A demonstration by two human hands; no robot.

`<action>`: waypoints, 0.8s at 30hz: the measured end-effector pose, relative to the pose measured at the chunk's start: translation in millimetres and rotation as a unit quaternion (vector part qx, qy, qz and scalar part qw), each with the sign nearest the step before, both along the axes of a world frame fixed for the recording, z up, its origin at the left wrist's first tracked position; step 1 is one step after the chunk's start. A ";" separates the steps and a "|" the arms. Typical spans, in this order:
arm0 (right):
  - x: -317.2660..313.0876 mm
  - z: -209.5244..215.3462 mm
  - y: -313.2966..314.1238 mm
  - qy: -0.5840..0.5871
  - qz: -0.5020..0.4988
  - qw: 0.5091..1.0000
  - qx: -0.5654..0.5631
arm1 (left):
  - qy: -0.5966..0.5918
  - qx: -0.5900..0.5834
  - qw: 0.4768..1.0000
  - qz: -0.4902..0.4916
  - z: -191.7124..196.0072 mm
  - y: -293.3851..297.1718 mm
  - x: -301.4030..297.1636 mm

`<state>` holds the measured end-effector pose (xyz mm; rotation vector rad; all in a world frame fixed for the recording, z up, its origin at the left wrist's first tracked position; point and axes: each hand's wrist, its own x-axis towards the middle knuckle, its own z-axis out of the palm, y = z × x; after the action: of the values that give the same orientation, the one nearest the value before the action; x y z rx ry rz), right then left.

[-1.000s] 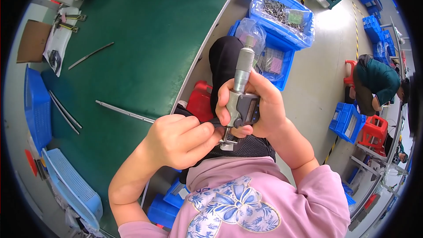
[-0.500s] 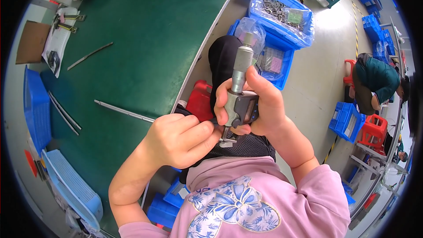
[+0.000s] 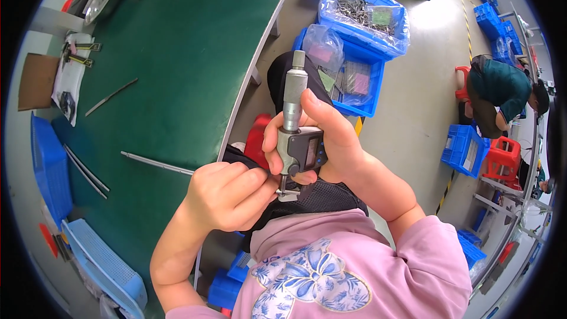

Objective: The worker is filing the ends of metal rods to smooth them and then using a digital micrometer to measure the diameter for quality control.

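one micrometer [image 3: 292,117] lies within the right hand [image 3: 336,142], which curls around its middle; its lower end sits just beside the left hand [image 3: 230,198], closed around one slender metal rod [image 3: 156,163]. on one green table [image 3: 177,71], i count two curved strips [image 3: 87,169] together, one short strip [image 3: 111,97] alone and, at the edge, two blue baskets [image 3: 50,162].

I have a wide lane over the green table [image 3: 177,71], between the thin strip [image 3: 111,97] on the left and the table's right edge. Nearer, a long rod [image 3: 156,163] jutting left from the left hand [image 3: 233,196] bars a low sweep. Blue baskets [image 3: 50,168] wall off the left side; a bag-lined bin [image 3: 349,31] blocks the far right.
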<state>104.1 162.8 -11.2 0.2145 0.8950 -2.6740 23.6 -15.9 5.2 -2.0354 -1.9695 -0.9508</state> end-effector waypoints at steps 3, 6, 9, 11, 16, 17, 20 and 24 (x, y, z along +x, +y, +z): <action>0.9 0.9 -0.1 -0.008 -0.017 1.000 0.016 | -0.007 -0.002 1.000 -0.001 2.0 1.1 0.0; 1.2 -0.7 1.4 -0.011 -0.022 1.000 -0.020 | -0.008 0.007 1.000 0.003 0.1 1.1 0.1; 1.0 3.5 1.2 -0.017 -0.024 0.999 -0.019 | -0.007 0.012 1.000 0.009 0.7 0.7 0.4; 1.0 5.1 1.6 -0.028 -0.026 0.999 -0.023 | -0.009 0.011 1.000 0.009 0.6 0.5 0.7; 0.9 3.6 1.3 -0.009 -0.036 0.998 -0.045 | -0.011 0.010 1.000 0.007 0.7 1.9 0.4; 0.4 3.9 1.5 -0.009 -0.035 0.998 -0.045 | -0.009 0.010 1.000 0.008 0.4 1.8 0.6; -0.7 5.1 2.4 -0.003 -0.030 1.000 -0.007 | -0.013 0.011 1.000 0.008 -0.3 2.1 0.8; -1.2 3.4 2.8 -0.008 -0.023 1.000 0.010 | -0.009 0.003 1.000 0.003 0.8 3.1 -0.1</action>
<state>103.0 165.6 -7.8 0.2637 0.9223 -2.7018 23.4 -12.7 6.0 -2.0239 -1.9786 -0.9767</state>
